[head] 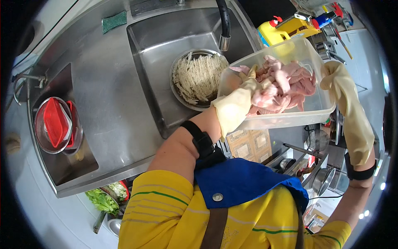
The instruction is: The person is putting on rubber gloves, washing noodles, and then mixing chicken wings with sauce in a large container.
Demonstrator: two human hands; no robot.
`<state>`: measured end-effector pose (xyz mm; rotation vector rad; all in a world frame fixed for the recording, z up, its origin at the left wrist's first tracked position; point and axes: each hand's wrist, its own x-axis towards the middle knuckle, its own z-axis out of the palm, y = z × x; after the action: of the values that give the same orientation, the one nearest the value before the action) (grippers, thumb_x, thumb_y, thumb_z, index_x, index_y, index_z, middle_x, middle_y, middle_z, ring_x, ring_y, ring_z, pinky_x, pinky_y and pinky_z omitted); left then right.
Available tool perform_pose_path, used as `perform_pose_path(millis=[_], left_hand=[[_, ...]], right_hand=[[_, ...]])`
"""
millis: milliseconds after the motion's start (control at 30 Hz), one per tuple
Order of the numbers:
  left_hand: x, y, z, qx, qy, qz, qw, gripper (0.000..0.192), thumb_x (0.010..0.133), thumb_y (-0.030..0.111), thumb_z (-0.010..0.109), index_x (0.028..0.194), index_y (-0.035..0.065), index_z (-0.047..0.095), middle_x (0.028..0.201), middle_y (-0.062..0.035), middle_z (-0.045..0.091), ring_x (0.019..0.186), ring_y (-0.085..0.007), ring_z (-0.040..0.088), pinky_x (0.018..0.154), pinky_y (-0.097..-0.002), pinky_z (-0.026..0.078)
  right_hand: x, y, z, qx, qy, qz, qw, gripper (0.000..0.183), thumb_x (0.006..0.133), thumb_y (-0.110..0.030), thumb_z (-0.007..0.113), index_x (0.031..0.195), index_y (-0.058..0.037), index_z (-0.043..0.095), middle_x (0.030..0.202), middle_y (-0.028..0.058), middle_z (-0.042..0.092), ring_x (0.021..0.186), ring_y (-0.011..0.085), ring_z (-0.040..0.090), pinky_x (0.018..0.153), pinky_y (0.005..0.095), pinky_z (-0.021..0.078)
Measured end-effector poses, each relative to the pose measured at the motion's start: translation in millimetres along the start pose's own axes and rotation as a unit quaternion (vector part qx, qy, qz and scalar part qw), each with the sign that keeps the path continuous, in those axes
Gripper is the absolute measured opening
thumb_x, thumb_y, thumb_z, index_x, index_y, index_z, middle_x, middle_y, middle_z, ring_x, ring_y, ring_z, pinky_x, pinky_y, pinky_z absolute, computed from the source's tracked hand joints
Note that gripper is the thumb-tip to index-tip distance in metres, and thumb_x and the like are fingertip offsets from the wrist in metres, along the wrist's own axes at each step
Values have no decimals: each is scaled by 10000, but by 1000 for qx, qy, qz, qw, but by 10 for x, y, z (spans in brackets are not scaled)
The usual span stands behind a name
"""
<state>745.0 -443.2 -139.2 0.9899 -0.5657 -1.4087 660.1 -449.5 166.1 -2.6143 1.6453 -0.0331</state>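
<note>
A translucent plastic tub holds a heap of raw chicken pieces, wings among them. Reaching over its near left corner, my left hand wears a cream rubber glove and touches the chicken. Some of its fingers are hidden, so its grip is unclear. My right hand, gloved alike, is closed on the tub's right rim. Left of the tub, a round metal bowl of pale, shredded-looking food sits in the steel sink basin.
A black faucet with a metal tip hangs over the basin. Green scouring pad lies on the steel counter. At left, a smaller sink holds red baskets. Behind the tub stands a yellow jug. Leafy greens are below the counter.
</note>
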Motion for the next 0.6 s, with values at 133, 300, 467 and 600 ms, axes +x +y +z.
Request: perform_pose_path(millis=[133, 300, 467, 600], left_hand=[[-30, 239, -4, 181, 71, 13, 981, 703, 939, 464, 445, 1570, 274, 198, 1623, -41, 194, 1486, -340, 230, 1168, -606, 214], [-75, 264, 478, 484, 91, -43, 869, 789, 887, 579, 481, 1563, 245, 246, 1610, -73, 260, 1489, -342, 226, 1174, -617, 159], [-60, 379, 479, 651, 41, -46, 756, 793, 845, 639, 525, 1483, 187, 394, 1492, -135, 416, 1409, -347, 327, 1134, -564, 204], [-174, 682, 489, 742, 30, -61, 667, 504, 851, 431, 637, 1237, 108, 659, 1141, -193, 681, 1122, -328, 626, 961, -420, 483]], right_hand=[[282, 651, 239, 220, -56, -42, 973, 337, 577, -41, 640, 912, -7, 662, 708, 5, 562, 596, 149, 531, 544, 295, 410], [166, 2300, 1073, 517, -139, -24, 844, 428, 645, -86, 618, 1051, 42, 661, 926, 116, 705, 751, 207, 660, 696, 326, 553], [-163, 2445, 1761, 575, -83, 34, 813, 314, 691, 13, 594, 995, 20, 675, 842, 59, 677, 730, 175, 626, 678, 289, 517], [-110, 2661, 1984, 583, -37, 50, 810, 255, 710, 31, 624, 958, -1, 674, 806, 30, 652, 694, 153, 600, 648, 268, 491]])
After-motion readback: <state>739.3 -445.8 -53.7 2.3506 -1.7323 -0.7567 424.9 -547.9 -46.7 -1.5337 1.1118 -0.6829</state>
